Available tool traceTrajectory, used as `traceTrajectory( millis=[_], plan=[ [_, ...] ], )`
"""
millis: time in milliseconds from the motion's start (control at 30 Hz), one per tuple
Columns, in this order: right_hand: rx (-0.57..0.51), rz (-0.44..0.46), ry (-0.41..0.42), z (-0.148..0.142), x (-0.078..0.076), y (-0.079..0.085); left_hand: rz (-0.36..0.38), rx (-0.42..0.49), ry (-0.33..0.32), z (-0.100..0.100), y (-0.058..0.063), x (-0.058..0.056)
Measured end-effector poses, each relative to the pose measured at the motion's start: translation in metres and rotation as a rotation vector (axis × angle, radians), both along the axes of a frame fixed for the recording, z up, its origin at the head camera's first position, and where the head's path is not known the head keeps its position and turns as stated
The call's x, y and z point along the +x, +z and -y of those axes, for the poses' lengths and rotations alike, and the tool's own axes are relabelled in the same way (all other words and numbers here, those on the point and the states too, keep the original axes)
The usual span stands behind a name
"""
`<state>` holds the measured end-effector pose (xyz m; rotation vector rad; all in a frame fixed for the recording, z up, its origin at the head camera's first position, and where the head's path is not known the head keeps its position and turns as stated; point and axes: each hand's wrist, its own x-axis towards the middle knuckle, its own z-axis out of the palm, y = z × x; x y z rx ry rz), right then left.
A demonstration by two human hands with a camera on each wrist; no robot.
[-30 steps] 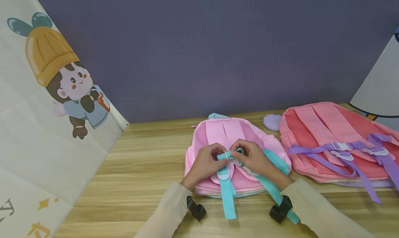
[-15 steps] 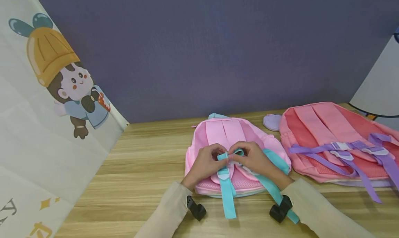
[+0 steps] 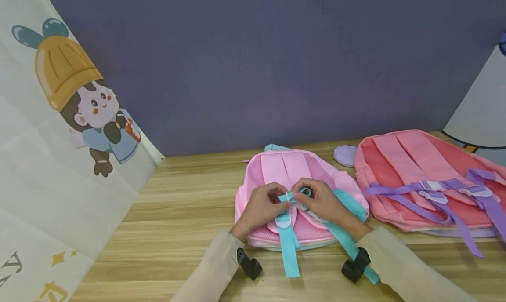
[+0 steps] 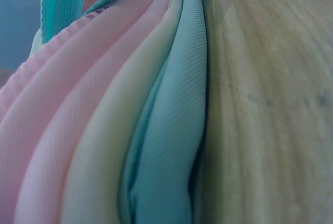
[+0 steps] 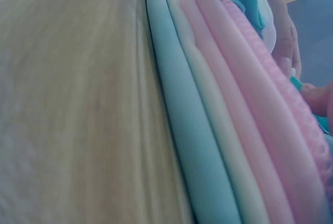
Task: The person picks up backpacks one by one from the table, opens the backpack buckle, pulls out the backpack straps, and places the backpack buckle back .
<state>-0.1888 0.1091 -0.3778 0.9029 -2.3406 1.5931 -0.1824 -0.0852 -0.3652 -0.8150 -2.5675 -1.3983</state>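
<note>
Left hand [image 3: 262,203]: fingers curled, pinching a turquoise strap [image 3: 283,198] by its white buckle [image 3: 287,197] — 9 o'clock of the strap. Pink backpack [image 3: 290,172]: beneath both hands, lying back panel up on wooden table [image 3: 178,231], between 4 and 5 o'clock from the head view's centre. Right hand [image 3: 319,199]: thumb and fingers pinching the strap's looped part — 3 o'clock of the buckle. Coral backpack [image 3: 419,161]: beside the pink one, at 3 o'clock.
</note>
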Motion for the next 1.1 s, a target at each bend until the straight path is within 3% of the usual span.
traceTrajectory(
  millis=[1100],
  plan=[
    [-0.020,-0.002,-0.045,0.0008,-0.0018,-0.0019,0.008,-0.064,0.033,-0.0023,-0.0035,0.0004]
  ],
)
